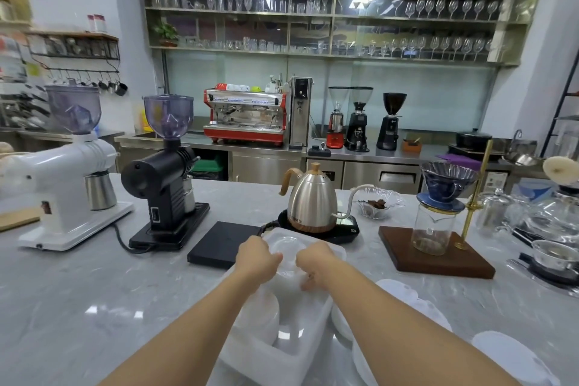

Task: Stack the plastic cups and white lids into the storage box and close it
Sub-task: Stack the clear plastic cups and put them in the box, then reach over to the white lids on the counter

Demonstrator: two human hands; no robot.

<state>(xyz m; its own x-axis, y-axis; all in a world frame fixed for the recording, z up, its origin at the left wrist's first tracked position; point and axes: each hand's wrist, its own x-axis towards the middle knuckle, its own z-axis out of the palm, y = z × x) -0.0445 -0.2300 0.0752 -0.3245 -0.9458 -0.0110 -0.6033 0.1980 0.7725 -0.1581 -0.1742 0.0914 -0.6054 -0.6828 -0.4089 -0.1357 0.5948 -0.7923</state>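
While both hands reach into the box [316, 327] on the counter [94, 285], clear cups [286, 255] sit between them.
Left hand [255, 257] and right hand [313, 263] each have a grip curled round the cup stack at the box's far end. White lids [416, 304] lie on the counter just right of the box, more stacked inside at its left. A kettle [313, 202] stands beyond, near a black scale [224, 243].
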